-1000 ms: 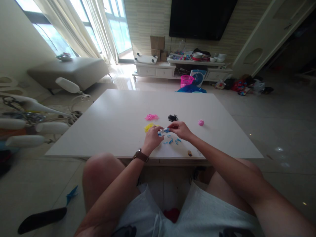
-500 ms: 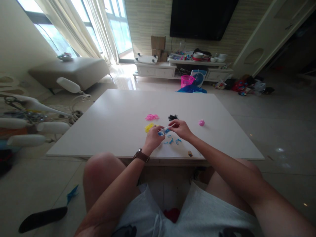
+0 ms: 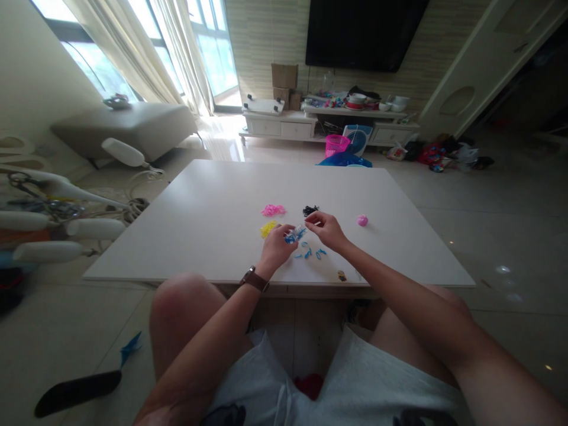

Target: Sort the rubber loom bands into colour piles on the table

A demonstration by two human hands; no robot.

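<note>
My left hand [image 3: 277,244] is closed around a small clear-and-blue bundle [image 3: 293,235], which looks like a clear plastic piece or bag with blue bands. Just to its right, my right hand [image 3: 326,229] has thumb and fingertips pinched together; whatever they hold is too small to make out. Below the hands, several loose blue bands [image 3: 307,253] lie on the white table [image 3: 222,219]. A heap of yellow bands [image 3: 268,229] sits against my left hand's far side. Pink bands [image 3: 273,210] and black bands [image 3: 310,210] form two more heaps beyond.
A pink ball-like object [image 3: 362,220] rests on the table to the right. A small yellow-and-dark figure [image 3: 341,276] lies by the near edge. Past the far edge stand a pink basket [image 3: 336,145] and a low white cabinet [image 3: 296,129].
My right hand has drawn slightly away from the bundle, so a gap shows between them. More of the blue in the bundle is visible. My left hand has hardly moved.
</note>
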